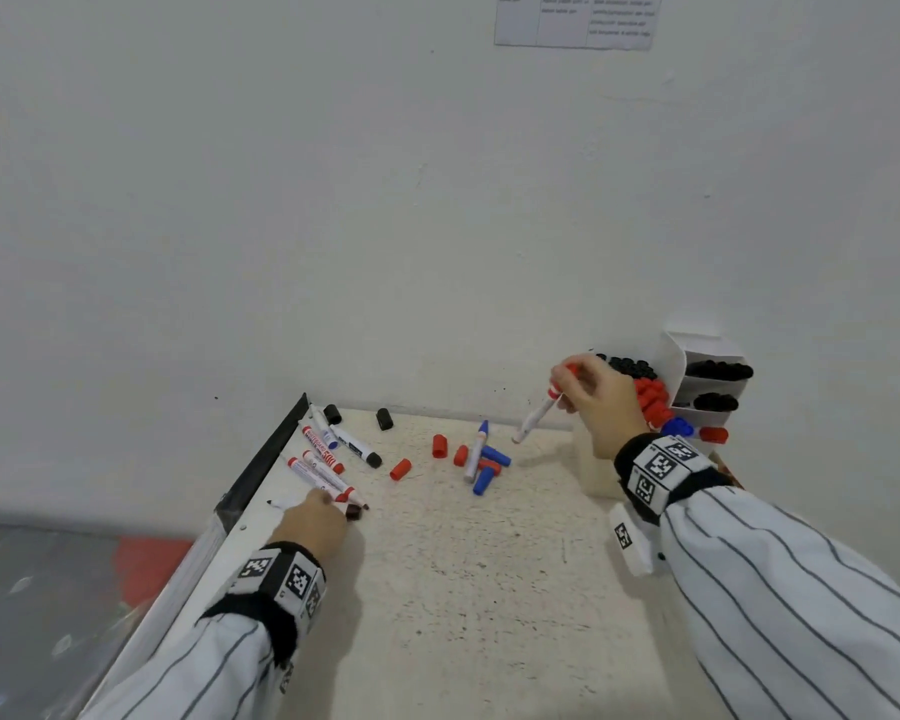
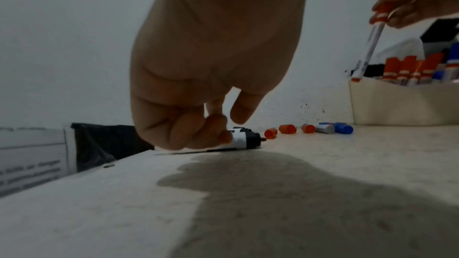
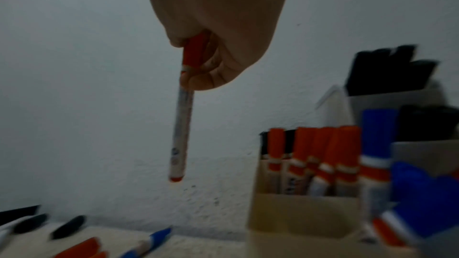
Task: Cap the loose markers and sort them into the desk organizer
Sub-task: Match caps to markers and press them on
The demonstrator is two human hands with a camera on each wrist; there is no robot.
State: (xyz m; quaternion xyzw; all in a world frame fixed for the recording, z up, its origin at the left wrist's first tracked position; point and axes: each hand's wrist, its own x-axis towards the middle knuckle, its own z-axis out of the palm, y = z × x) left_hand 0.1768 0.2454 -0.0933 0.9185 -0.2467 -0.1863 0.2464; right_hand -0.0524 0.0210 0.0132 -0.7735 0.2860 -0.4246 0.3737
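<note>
On the desk our left hand pinched a black marker. Our right hand held a capped red marker above the organizer.

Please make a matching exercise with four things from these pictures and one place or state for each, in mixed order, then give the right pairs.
Things:
1. capped red marker
2. uncapped black marker
3. loose blue caps
4. desk organizer

Places or states:
A. lying in the middle of the table
B. held in the air by the right hand
C. standing by the wall, holding capped markers
D. on the table, gripped by the left hand

Pairs: 1-B, 2-D, 3-A, 4-C
</note>
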